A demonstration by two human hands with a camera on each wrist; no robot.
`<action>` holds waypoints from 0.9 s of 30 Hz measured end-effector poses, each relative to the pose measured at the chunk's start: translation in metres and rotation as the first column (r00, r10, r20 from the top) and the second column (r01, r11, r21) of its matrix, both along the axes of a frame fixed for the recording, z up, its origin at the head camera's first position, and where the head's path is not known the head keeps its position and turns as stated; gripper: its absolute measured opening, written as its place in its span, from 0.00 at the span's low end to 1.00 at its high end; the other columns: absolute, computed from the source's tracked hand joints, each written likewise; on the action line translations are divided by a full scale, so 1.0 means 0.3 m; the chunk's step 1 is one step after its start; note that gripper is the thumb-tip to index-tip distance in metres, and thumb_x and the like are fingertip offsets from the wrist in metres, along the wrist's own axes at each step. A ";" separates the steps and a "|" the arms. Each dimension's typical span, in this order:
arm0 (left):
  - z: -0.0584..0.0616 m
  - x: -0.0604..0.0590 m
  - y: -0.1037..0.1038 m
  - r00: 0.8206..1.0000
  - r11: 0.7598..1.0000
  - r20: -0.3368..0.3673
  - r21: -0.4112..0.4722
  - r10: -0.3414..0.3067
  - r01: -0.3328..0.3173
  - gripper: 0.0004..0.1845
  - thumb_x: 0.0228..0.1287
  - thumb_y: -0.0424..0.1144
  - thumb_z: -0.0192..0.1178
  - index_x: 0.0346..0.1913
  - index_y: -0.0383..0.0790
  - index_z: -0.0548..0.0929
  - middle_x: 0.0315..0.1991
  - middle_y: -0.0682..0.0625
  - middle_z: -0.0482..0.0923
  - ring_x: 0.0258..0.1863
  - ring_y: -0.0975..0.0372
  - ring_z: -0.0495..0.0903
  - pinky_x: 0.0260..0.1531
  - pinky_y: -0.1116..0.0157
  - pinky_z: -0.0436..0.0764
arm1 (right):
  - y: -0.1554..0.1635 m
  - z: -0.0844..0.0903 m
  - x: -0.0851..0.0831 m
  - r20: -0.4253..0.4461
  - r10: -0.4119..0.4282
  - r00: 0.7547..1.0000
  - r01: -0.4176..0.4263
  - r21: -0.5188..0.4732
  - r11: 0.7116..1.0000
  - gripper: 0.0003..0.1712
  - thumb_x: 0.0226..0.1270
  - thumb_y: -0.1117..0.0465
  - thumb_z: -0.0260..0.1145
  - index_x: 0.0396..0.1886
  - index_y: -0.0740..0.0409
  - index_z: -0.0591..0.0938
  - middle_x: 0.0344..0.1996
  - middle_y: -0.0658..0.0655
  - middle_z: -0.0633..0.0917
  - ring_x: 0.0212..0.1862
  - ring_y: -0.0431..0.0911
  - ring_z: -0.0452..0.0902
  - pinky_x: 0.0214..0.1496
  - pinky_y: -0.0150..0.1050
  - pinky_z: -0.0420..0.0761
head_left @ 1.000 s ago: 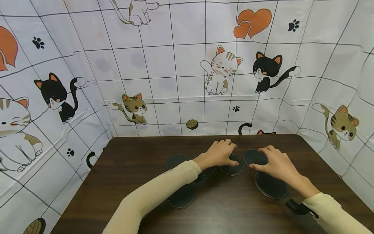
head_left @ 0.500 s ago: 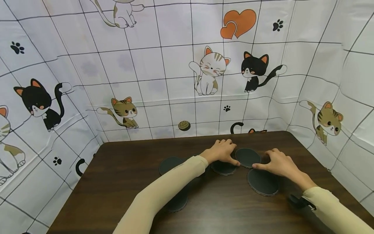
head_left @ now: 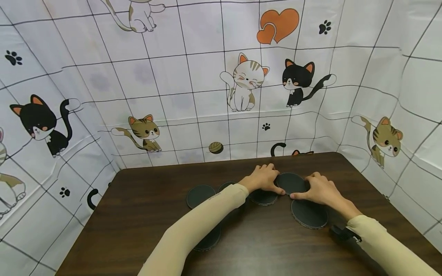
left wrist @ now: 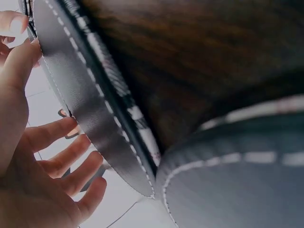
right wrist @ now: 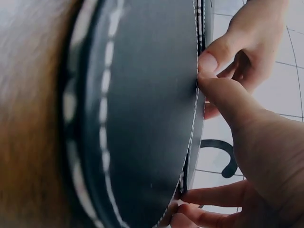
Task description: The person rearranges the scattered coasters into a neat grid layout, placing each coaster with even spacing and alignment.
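Dark round leather coasters with white stitched edges lie on the brown table in the head view. My left hand (head_left: 261, 179) and right hand (head_left: 319, 188) curve round opposite sides of the far right coaster (head_left: 289, 182). Both thumbs meet near its front edge. My right fingers are at its right edge in the right wrist view, the left hand (right wrist: 254, 40) close by. Just in front of the left hand lies another coaster (head_left: 264, 198), which shows large in the left wrist view. Near my right thumb lies a further coaster (head_left: 309, 214).
More coasters lie leftward: a left one (head_left: 200, 195), a partly covered one (head_left: 226, 185) and a front one (head_left: 210, 238), half hidden by my left sleeve (head_left: 200, 222). The table (head_left: 152, 207) ends at a cat-patterned cloth wall (head_left: 186, 103). A black strap (head_left: 345, 233) is on the right wrist.
The head view has swung slightly right. My right hand drew away rightward, then came back left to the far right coaster, which has shifted slightly away. My left hand stayed near it.
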State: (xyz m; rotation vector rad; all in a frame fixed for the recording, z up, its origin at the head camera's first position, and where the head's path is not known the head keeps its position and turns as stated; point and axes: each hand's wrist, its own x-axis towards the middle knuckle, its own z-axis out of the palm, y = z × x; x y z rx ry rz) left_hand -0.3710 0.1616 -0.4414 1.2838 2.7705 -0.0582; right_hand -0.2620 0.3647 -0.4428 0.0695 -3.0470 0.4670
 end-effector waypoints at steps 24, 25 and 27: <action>0.027 -0.029 -0.050 0.995 0.988 0.080 0.146 -0.051 0.039 0.40 0.56 0.71 0.67 0.62 0.46 0.81 0.56 0.53 0.73 0.50 0.62 0.74 0.53 0.61 0.72 | -0.038 0.006 -0.011 -0.153 0.021 0.988 -0.016 0.038 0.999 0.59 0.47 0.21 0.72 0.47 0.77 0.82 0.45 0.71 0.79 0.42 0.62 0.77 0.42 0.65 0.74; 0.041 -0.028 -0.059 0.996 0.986 0.076 0.160 -0.056 0.043 0.40 0.56 0.71 0.67 0.63 0.46 0.81 0.56 0.53 0.73 0.51 0.62 0.74 0.53 0.61 0.73 | -0.042 0.020 -0.009 -0.162 0.020 0.987 -0.015 0.031 0.999 0.59 0.47 0.21 0.71 0.48 0.77 0.82 0.46 0.71 0.78 0.43 0.63 0.77 0.43 0.65 0.73; 0.074 -0.024 -0.077 0.996 0.982 0.061 0.183 -0.062 0.050 0.41 0.56 0.71 0.67 0.63 0.45 0.81 0.56 0.53 0.73 0.51 0.63 0.75 0.54 0.60 0.73 | -0.050 0.050 -0.001 -0.182 0.019 0.983 -0.016 0.020 1.000 0.59 0.48 0.21 0.71 0.49 0.76 0.82 0.48 0.72 0.78 0.46 0.64 0.77 0.45 0.67 0.72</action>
